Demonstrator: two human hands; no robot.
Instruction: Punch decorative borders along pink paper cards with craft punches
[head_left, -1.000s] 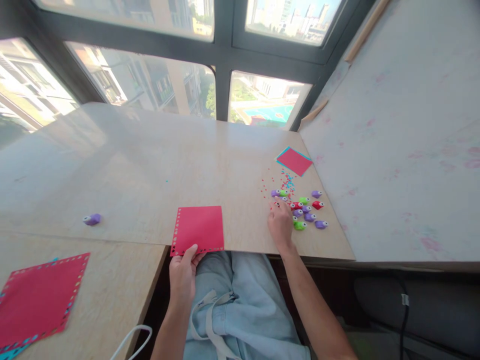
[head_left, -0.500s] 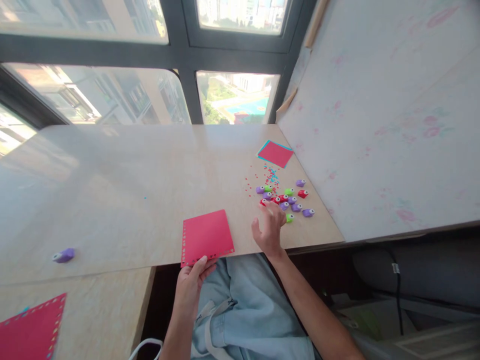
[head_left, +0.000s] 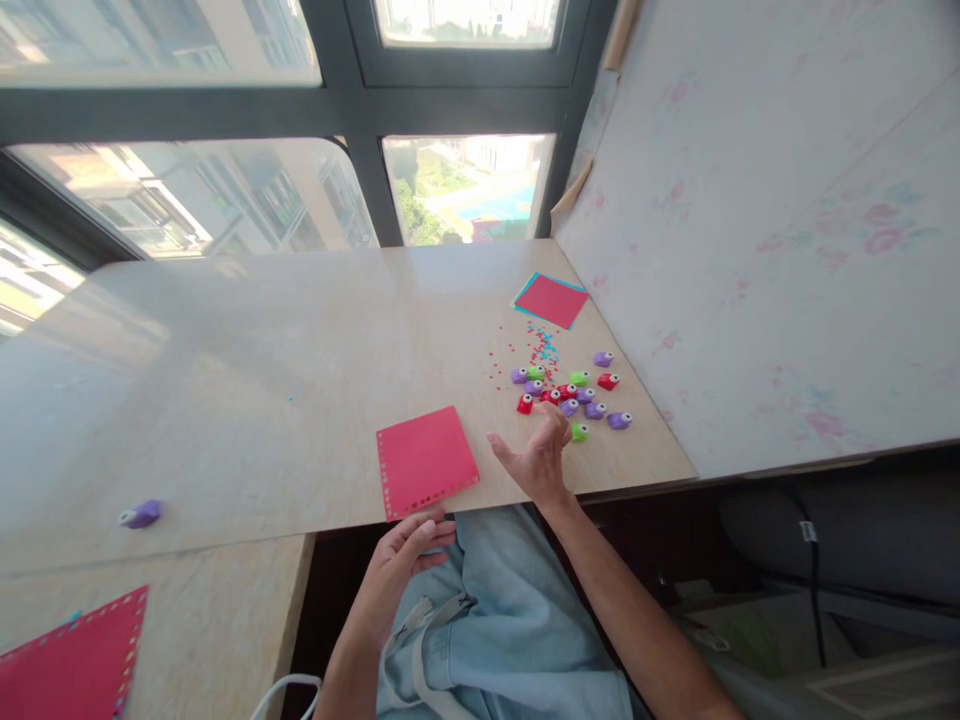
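The right hand (head_left: pixel 534 458) is held palm-up and loosely cupped just above the tabletop (head_left: pixel 247 370), beside the cluster of small craft punches (head_left: pixel 568 392); whether a punch lies in that grip cannot be told. The left hand (head_left: pixel 409 550) is released, fingers spread just below the near edge of the red paper square (head_left: pixel 426 461), not clearly touching it.

For clean work on the sheet, it is judged that the paper should be pinned flat near its edge by the left hand while a single punch is brought in squarely, and that the spacing should be matched to the holes already present.

The red paper square lies flat at the near edge of the tabletop, slightly rotated, with rows of small punched holes visible along its left and near borders. The punches, in purple, green and red, are grouped just right of it, with punched confetti (head_left: pixel 536 350) scattered beyond them. Further back, a red sheet over a blue one (head_left: pixel 550 300) is seen near the wall. A lone purple punch (head_left: pixel 140 514) rests well to the left, and another punched red sheet (head_left: pixel 71 668) lies on the lower surface at the left
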